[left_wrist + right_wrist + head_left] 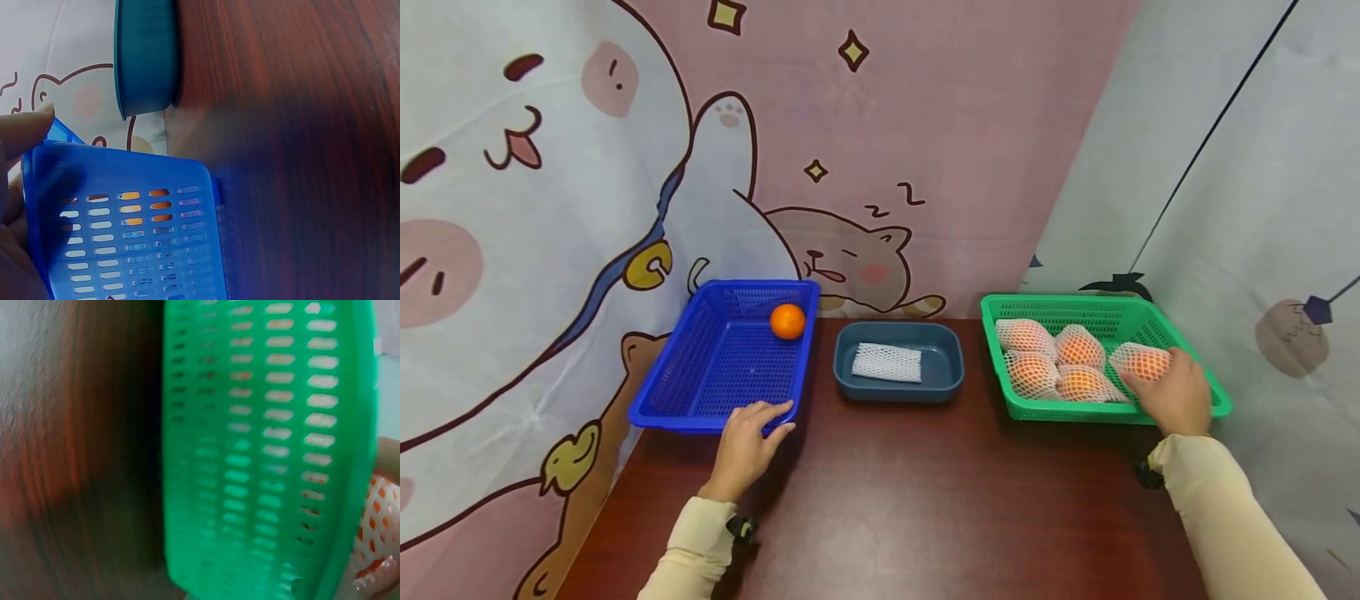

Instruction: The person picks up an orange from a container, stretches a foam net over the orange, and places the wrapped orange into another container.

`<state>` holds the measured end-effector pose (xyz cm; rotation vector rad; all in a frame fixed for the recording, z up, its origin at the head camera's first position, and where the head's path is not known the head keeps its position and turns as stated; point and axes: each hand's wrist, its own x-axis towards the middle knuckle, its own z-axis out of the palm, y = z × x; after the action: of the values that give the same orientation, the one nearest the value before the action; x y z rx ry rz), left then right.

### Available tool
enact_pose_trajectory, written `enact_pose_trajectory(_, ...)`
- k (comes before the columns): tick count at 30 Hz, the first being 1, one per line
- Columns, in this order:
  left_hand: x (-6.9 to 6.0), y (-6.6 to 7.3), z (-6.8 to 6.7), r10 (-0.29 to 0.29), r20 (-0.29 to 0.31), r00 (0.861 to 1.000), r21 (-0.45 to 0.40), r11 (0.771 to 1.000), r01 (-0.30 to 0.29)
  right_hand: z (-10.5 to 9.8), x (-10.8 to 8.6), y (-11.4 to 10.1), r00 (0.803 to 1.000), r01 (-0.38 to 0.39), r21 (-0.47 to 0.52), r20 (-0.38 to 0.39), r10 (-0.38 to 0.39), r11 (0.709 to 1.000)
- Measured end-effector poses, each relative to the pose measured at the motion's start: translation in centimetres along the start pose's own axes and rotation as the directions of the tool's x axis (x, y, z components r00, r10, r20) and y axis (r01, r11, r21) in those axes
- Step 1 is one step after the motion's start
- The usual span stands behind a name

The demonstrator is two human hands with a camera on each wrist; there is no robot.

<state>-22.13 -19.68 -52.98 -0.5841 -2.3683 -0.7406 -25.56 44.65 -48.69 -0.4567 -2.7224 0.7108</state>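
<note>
My right hand (1176, 396) grips an orange in a white foam net (1141, 362) at the right side of the green basket (1183, 411). In the right wrist view the basket wall partly hides this netted orange (378, 519). Several other netted oranges (1081, 383) lie in the left part of that basket. My left hand (743, 446) rests at the front right corner of the blue basket (715, 423), its thumb and index finger extended near the rim. Inside the blue basket, a bare orange (787, 321) sits at the back right.
Between the baskets stands a dark blue-grey tray (898, 392) holding an empty white foam net (886, 363). All three containers are on a brown wooden table (925, 500). A cartoon-printed cloth (970, 167) hangs behind and at both sides.
</note>
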Motion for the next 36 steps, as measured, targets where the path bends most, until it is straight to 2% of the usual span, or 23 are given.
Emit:
enact_pose_trajectory(7, 0.0, -0.2, 0.0, 0.018, -0.012, 1.000, 0.014, 1.000, -0.017, 0.4, 0.5, 0.8, 0.994, -0.044, -0.075, 0.098, 0.052, 0.996)
enact_pose_trajectory(12, 0.0, -0.2, 0.0, 0.017, -0.026, 1.000, 0.019, 1.000, -0.016, 0.3, 1.1, 0.7, 0.984, -0.040, -0.133, 0.166, 0.062, 0.990)
enact_pose_trajectory(21, 0.0, -0.2, 0.0, 0.011, -0.012, 1.000, 0.017, 1.000, -0.010, -0.1, 2.5, 0.8, 0.934, -0.056, -0.257, 0.328, 0.142, 0.965)
enact_pose_trajectory(30, -0.1, -0.1, 0.0, -0.006, 0.009, 1.000, 0.009, 1.000, 0.006, -0.1, 3.0, 1.1, 0.907, -0.004, -0.316, 0.399, 0.137, 0.949)
enact_pose_trajectory(33, -0.1, -0.1, 0.0, -0.006, 0.013, 1.000, 0.008, 1.000, 0.006, -0.2, 3.1, 1.1, 0.892, 0.008, -0.311, 0.431, 0.134, 0.950)
enact_pose_trajectory(36, 0.0, -0.1, 0.0, -0.006, 0.006, 1.000, 0.007, 1.000, 0.006, -0.3, 3.1, 0.9, 0.888, -0.004, -0.289, 0.439, 0.136, 0.957)
